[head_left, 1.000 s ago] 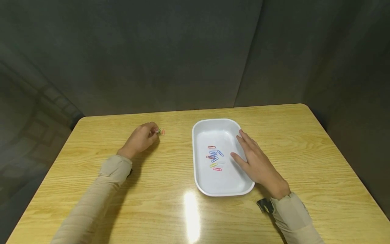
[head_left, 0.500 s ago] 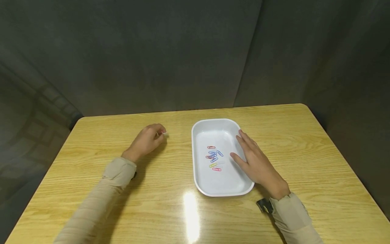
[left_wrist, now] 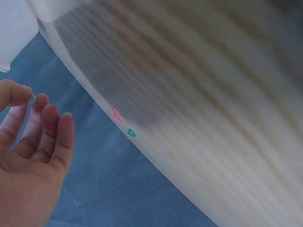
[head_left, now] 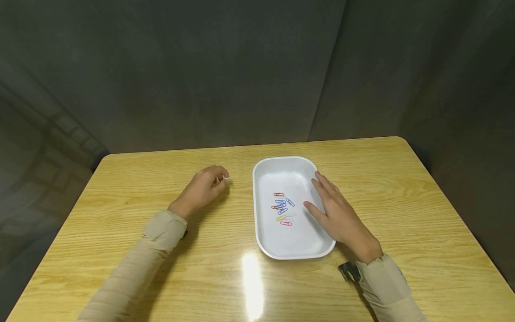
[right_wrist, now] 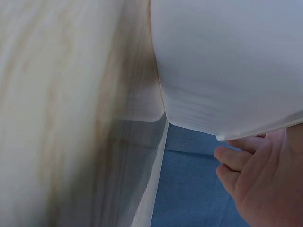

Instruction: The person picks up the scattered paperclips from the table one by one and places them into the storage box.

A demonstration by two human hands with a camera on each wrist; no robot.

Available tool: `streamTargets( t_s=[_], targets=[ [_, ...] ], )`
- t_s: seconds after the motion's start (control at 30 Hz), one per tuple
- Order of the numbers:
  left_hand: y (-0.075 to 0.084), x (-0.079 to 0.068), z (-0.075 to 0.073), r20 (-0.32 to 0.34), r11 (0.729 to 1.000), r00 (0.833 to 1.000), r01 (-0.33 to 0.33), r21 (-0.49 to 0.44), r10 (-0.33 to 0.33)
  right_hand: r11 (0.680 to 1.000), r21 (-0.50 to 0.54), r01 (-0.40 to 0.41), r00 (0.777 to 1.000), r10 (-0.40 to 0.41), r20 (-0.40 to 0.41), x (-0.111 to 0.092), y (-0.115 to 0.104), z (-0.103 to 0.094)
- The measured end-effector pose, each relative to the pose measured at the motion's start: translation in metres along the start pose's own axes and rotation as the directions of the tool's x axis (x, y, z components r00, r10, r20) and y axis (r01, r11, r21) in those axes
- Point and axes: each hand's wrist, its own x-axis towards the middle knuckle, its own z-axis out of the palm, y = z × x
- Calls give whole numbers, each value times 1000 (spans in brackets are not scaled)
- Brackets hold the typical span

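Note:
My left hand (head_left: 203, 188) is left of the white tray (head_left: 295, 256), just above the table. Between thumb and index finger it pinches a white paper clip (left_wrist: 32, 99). A pink paper clip (left_wrist: 116, 115) and a green paper clip (left_wrist: 131, 133) lie on the table in the left wrist view; the hand hides them in the head view. Several paper clips lie inside the tray, among them blue (head_left: 290, 202), yellow (head_left: 281, 218), red (head_left: 279, 194) and pink (head_left: 286, 223). My right hand (head_left: 342, 219) lies along the tray's right rim, fingers extended, thumb over the inside.
The wooden table (head_left: 402, 214) extends on both sides of the tray. Behind its far edge hangs a dark curtain (head_left: 257, 80). A bright light reflection shows on the wood in front of the tray.
My left hand has moved right toward the tray, lifting the white paper clip away from where the green and pink clips lay. The right hand and tray have stayed nearly still.

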Motion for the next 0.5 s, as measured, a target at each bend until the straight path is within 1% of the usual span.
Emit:
streamTargets(
  t_s=[0.2, 0.5],
  targets=[
    [7, 1, 5, -43, 999, 998, -47, -5, 47, 1000, 3, -3, 1000, 3, 2, 0, 0, 0],
    [18, 3, 10, -86, 995, 992, -94, -45, 90, 1000, 3, -11, 1000, 11, 5, -1, -1, -1]
  ],
)
